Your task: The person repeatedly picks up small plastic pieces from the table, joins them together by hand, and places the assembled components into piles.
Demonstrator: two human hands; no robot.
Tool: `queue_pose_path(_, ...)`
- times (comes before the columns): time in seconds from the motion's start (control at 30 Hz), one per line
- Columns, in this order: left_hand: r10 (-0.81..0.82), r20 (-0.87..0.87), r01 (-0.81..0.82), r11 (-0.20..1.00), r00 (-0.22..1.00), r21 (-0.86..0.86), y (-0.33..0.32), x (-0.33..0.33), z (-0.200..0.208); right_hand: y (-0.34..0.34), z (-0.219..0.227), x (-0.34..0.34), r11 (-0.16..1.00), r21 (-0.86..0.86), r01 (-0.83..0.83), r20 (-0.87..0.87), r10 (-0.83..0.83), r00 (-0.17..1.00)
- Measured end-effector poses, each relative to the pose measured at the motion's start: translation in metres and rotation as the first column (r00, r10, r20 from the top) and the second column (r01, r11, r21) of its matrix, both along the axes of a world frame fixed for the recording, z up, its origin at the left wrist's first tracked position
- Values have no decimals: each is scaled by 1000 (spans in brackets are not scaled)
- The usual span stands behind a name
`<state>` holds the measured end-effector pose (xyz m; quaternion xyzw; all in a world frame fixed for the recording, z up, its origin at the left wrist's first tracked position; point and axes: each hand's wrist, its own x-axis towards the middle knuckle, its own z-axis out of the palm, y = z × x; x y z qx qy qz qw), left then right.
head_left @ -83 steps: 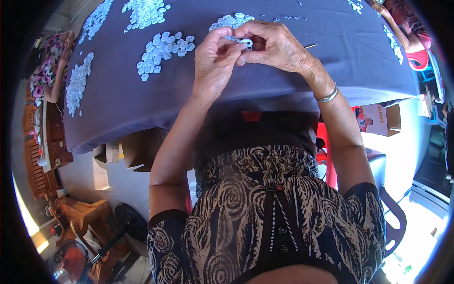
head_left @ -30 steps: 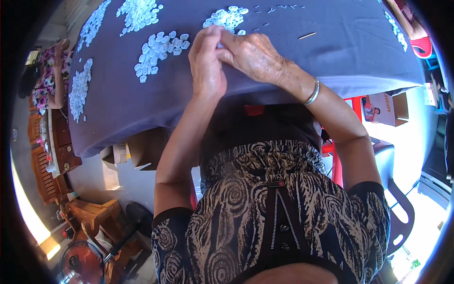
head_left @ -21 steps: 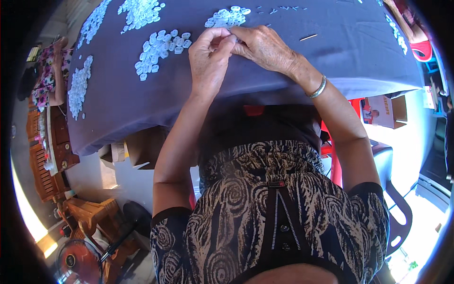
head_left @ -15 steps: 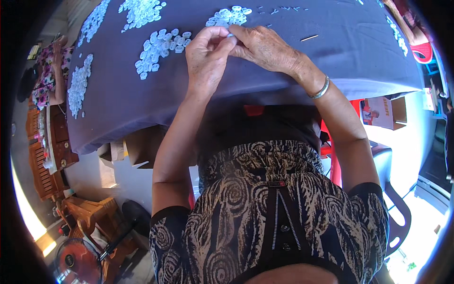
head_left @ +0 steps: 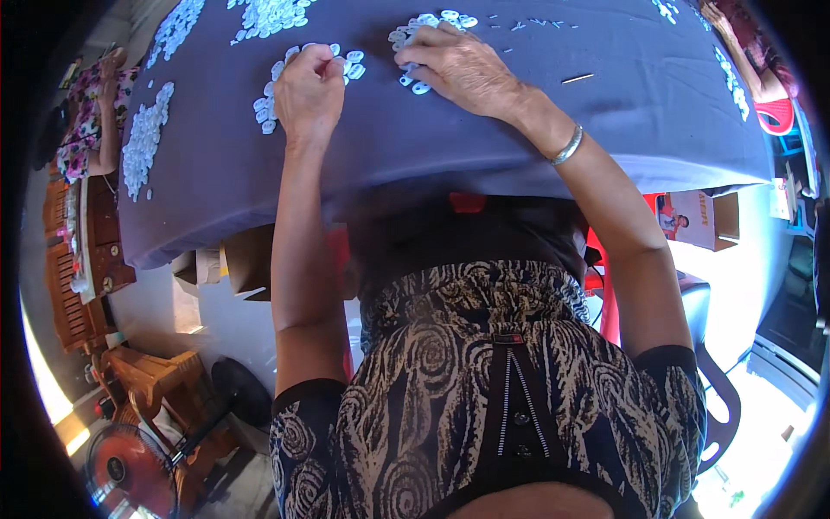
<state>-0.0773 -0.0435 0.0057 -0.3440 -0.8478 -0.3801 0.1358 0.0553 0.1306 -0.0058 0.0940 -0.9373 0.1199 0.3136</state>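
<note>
Many white plastic pieces (head_left: 144,143) are heaped on grey tablecloth (head_left: 207,186), cardboard box (head_left: 724,221) below; left hand (head_left: 307,95) and right hand (head_left: 454,69) are curled, any pinch indiscernible.

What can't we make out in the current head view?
- Whether the left hand holds anything: its curled fingers hide it.
- Middle of the white-piece pile under it: hidden by that hand.
- Right hand's grip: its own fingers hide the contact.
- Far end of the upper-left pile: cut off by the top edge.
- Grey slivers: too small to identify.

White pieces (head_left: 421,88), blue-grey tablecloth (head_left: 216,173), black-and-tan swirl-patterned clothing (head_left: 415,381)
</note>
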Motion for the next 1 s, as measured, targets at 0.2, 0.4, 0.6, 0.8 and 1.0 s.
queue_pose_path(0.2,28,-137,-9,991,990,133,6,4,2,17,0,9,1000,-25,8,74,-6,997)
queue_pose_path(0.4,-228,-10,224,946,974,235,23,30,-2,52,7,47,984,-148,101,152,-78,985)
queue_pose_path(0.6,-264,84,269,961,961,-58,24,51,-1,63,24,62,839,-434,328,163,-284,945)
queue_pose_path(0.8,-282,6,281,955,960,-99,31,58,-10,66,6,60,934,-283,217,79,-203,976)
queue_pose_path(1.0,-345,-51,348,932,937,100,44,70,-18,47,8,54,991,-136,9,87,3,996)
